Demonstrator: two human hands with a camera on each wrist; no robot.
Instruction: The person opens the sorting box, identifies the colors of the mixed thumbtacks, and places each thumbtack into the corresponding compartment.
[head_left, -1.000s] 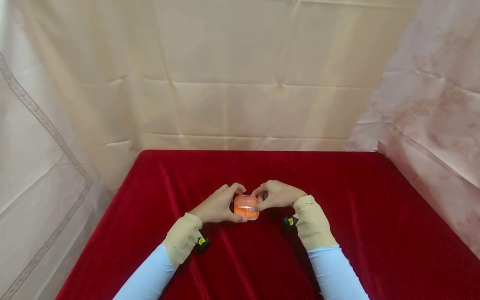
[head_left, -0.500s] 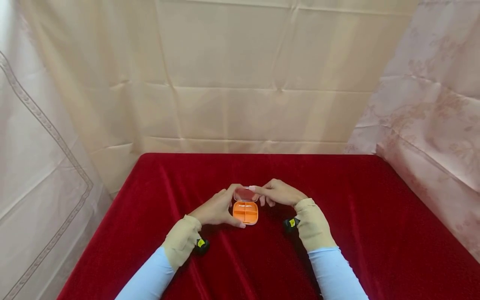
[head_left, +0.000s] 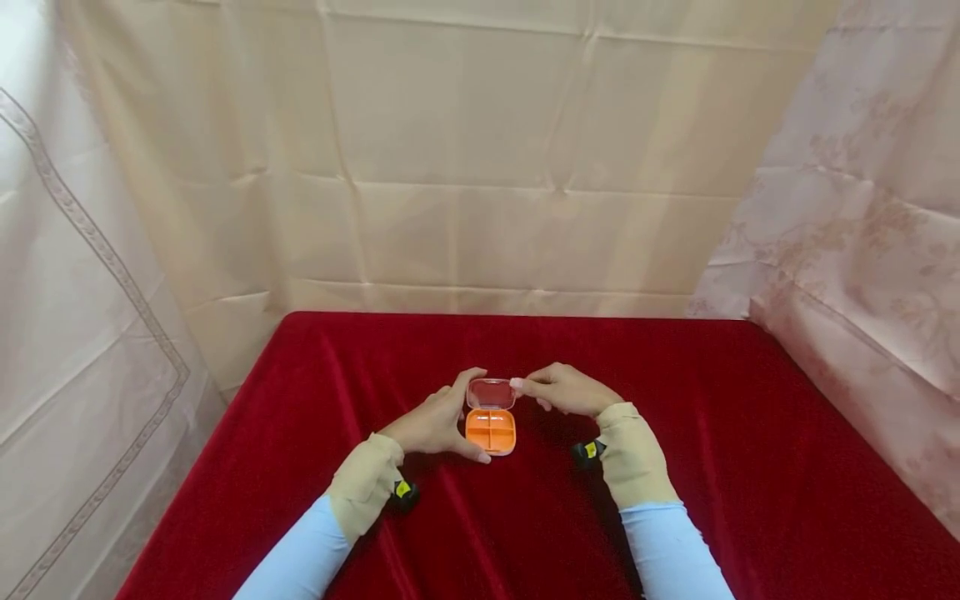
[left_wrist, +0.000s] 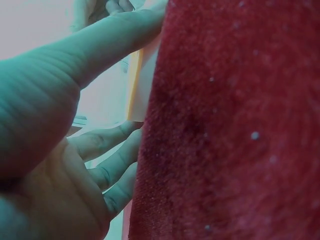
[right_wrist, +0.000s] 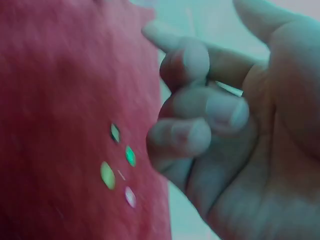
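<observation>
An orange pill box (head_left: 491, 432) with a divided inside lies on the red cloth, its clear lid (head_left: 491, 393) swung back on the far side. My left hand (head_left: 438, 423) holds it from the left, thumb at the near corner and fingers by the lid. In the left wrist view the thumb (left_wrist: 100, 42) runs along the box's pale side (left_wrist: 145, 77). My right hand (head_left: 570, 389) is at the lid's right edge, thumb tip at or just touching it. The right wrist view shows its index finger (right_wrist: 170, 37) reaching out and the other fingers loosely curled.
Red velvet cloth (head_left: 360, 358) covers the table. Several small coloured oval pieces (right_wrist: 107, 175) lie on red cloth in the right wrist view. A beige curtain (head_left: 480, 167) hangs behind, with pale drapes (head_left: 862, 217) at the sides.
The pill box's lid has swung up and back, baring the orange compartments. My right hand has moved from the box's front to the lid's right edge, slightly rightward. My left hand stays around the box.
</observation>
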